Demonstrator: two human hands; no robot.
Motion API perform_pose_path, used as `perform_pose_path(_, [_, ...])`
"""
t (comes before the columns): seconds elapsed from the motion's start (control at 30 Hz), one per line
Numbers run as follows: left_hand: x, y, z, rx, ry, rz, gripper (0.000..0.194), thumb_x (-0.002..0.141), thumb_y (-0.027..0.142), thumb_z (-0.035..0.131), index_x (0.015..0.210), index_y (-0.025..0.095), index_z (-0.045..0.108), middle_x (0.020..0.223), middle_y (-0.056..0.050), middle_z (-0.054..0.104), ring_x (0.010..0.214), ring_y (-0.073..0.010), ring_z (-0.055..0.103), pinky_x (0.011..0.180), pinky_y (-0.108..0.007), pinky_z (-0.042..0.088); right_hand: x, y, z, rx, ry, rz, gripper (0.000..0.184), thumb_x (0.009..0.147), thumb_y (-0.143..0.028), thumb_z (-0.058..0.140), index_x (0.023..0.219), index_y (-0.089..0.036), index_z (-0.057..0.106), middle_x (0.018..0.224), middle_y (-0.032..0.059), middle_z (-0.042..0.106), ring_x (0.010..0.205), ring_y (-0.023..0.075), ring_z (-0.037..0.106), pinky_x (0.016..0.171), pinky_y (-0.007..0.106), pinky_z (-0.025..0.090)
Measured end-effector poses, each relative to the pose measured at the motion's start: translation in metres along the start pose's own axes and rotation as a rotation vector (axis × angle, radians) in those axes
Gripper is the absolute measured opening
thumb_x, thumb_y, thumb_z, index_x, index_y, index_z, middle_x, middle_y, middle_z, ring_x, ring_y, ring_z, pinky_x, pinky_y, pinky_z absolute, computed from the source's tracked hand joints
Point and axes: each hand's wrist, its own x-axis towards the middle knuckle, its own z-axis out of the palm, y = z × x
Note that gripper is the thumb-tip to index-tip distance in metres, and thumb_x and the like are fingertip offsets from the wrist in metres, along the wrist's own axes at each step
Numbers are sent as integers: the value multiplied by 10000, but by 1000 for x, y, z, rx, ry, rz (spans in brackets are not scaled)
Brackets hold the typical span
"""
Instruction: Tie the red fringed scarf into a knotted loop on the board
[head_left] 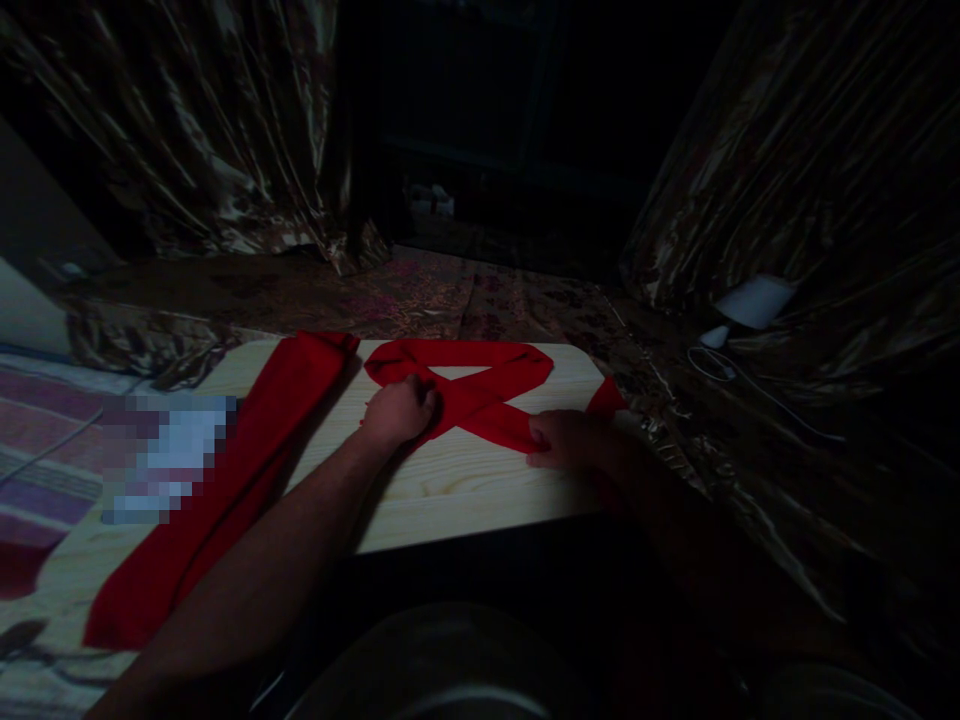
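A long red cloth strip [501, 388] lies on the pale wooden tabletop [450, 490], looped at the far side with its two lengths crossing in the middle. My left hand [401, 410] is closed on the strip's left length, just left of the crossing; its fingertips are partly hidden. Between thumb and fingers, my right hand [566, 440] pinches the length that runs toward the right. That hand is in deep shadow. Beyond it, a small piece of red cloth [606, 397] shows at the table's right edge.
A folded red cloth [217, 510] stretches along the table's left part, beside a blurred-out pale item [176, 455]. Past the right edge are a small white lamp [757, 300] and its cord [787, 405]. Patterned curtains [225, 130] hang behind. The room is dim.
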Motion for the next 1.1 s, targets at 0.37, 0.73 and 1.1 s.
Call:
perform_pose_path(0.37, [10,-9,5,-229,-55,51,459,926,547,472,1030,158,693,1005,-165,752,888,-285,709,685,-322,472,21,-23,25,46,317,-328,736,831,-459,714,1479,-173,515,1530,159,477,1398,339,432,1155,492,347])
perform_pose_path(0.73, [9,-12,8,-1128,-296,-61,508,629,298,857,1093,149,713,970,-70,769,868,-241,706,782,-312,544,30,-47,29,38,338,-389,751,872,-531,671,1475,-113,511,1495,190,513,1384,324,463,1171,468,352])
perform_pose_path(1.1, [2,-6,-6,-1771,-562,-135,605,713,9,684,1308,100,626,1016,-142,767,765,-186,747,734,-275,606,41,-55,35,-44,309,-251,686,985,-608,419,1450,-112,517,1439,188,545,1375,319,443,1185,470,301])
